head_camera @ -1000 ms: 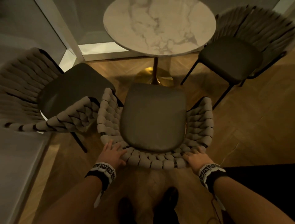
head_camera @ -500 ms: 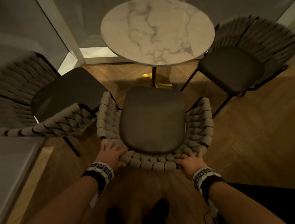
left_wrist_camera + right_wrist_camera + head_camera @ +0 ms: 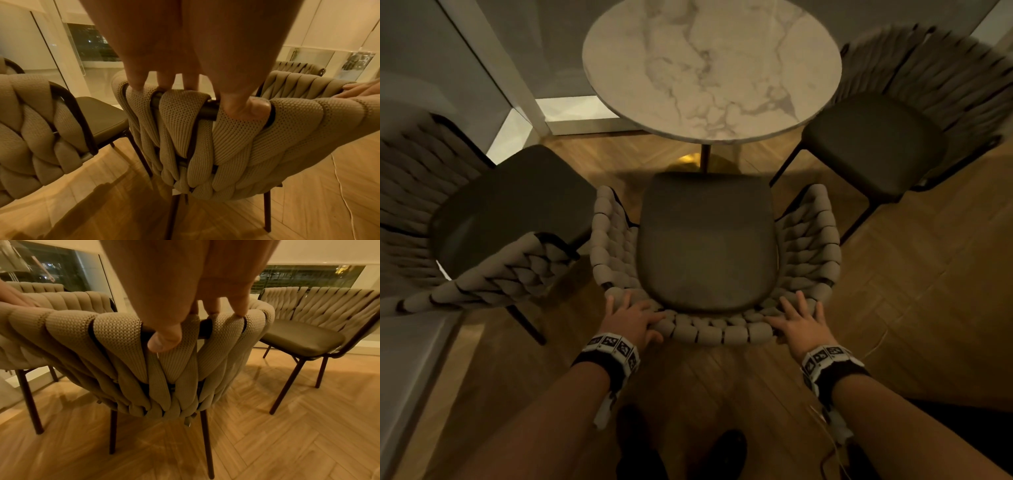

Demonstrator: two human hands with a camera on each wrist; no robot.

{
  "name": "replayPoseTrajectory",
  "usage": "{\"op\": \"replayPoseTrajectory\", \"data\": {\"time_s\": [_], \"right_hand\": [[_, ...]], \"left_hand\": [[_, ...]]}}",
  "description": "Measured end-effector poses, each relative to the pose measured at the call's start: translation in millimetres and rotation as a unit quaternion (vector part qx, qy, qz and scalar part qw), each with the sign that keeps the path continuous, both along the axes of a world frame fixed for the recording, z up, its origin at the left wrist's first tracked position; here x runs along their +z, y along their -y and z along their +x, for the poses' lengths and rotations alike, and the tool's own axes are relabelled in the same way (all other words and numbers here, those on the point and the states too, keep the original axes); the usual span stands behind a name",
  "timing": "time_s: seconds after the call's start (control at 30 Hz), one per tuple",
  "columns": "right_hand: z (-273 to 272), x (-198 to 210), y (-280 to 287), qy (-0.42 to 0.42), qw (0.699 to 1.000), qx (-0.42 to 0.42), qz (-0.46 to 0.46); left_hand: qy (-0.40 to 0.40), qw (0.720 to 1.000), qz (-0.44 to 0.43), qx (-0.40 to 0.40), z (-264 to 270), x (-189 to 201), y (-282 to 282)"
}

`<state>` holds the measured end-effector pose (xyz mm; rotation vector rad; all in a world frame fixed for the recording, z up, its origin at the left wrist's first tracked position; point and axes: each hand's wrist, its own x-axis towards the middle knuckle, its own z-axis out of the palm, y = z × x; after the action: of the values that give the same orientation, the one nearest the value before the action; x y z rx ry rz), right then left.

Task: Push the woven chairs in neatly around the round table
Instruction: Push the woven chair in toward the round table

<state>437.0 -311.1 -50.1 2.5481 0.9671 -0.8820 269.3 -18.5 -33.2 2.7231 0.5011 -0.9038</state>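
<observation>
Head view, looking down: the left woven chair stands out beyond the left hand, angled, its curved back cut off by the picture's edge and its legs mostly hidden under the dark seat. The left hand lies on the top rim of the middle woven chair, fingers spread over the woven back; in the left wrist view the fingers hook over the far side of the rim while the thumb presses the near side, so the hand grips the rim. How far the fingertips reach inside cannot be seen.

Ahead of both hands the middle chair's dark seat points at the round table, whose marble top is cut off at the upper edge; its front edge lies just short of the tabletop's near edge, and the gold base shows only as a sliver behind the seat.

The right hand holds the rim's other end likewise, fingers spread, thumb tucked into the weave in the right wrist view. Beyond it the right woven chair is blurred, its seat corner under the tabletop. Dark shoes near the bottom edge are hard to make out on the herringbone floor.
</observation>
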Motion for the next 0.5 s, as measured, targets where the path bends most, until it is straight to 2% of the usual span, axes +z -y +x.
{"op": "replayPoseTrajectory", "data": {"time_s": [0.5], "right_hand": [[49,7,-12,-0.007,1.000,0.012,-0.009]], "left_hand": [[0.006,1.000,-0.005,0.002,38,-2,-7]]}}
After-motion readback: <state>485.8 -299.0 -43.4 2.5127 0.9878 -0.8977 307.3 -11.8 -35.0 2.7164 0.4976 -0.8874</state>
